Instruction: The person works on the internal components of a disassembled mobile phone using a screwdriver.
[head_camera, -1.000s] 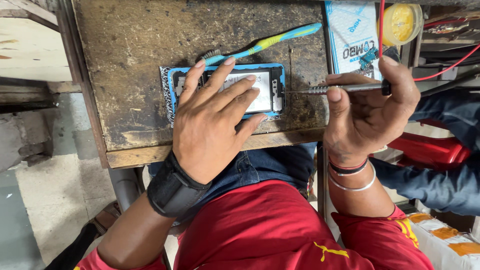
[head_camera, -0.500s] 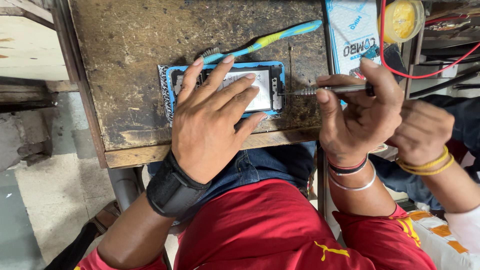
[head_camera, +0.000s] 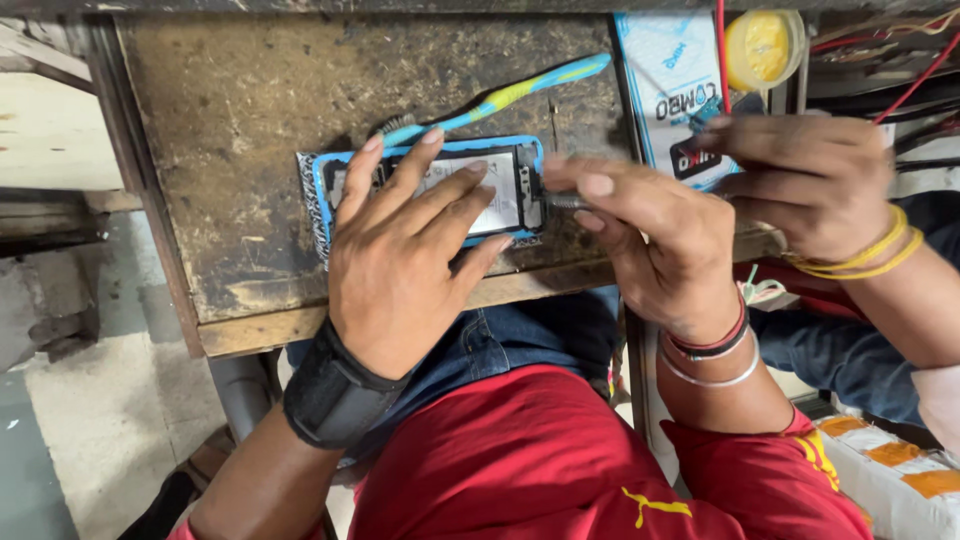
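Observation:
An opened phone with a blue frame (head_camera: 500, 190) lies on the worn wooden bench (head_camera: 250, 150). My left hand (head_camera: 405, 265) lies flat on the phone, fingers spread, pressing it down. My right hand (head_camera: 655, 240) grips a thin metal screwdriver (head_camera: 562, 200) whose tip touches the phone's right end. A blue and yellow-green toothbrush (head_camera: 500, 100) lies just behind the phone. Another person's hand (head_camera: 805, 185) with yellow bangles reaches in from the right, just behind my right hand.
A white and blue printed packet (head_camera: 670, 90) lies at the bench's right side. A yellow round spool (head_camera: 765, 45) and red wires (head_camera: 915, 75) sit at the top right. The bench's front edge (head_camera: 270, 330) runs above my lap.
My right hand has slid left along the screwdriver toward the phone. Another person's hand has come in from the right and now hovers close behind it. My left hand stays put.

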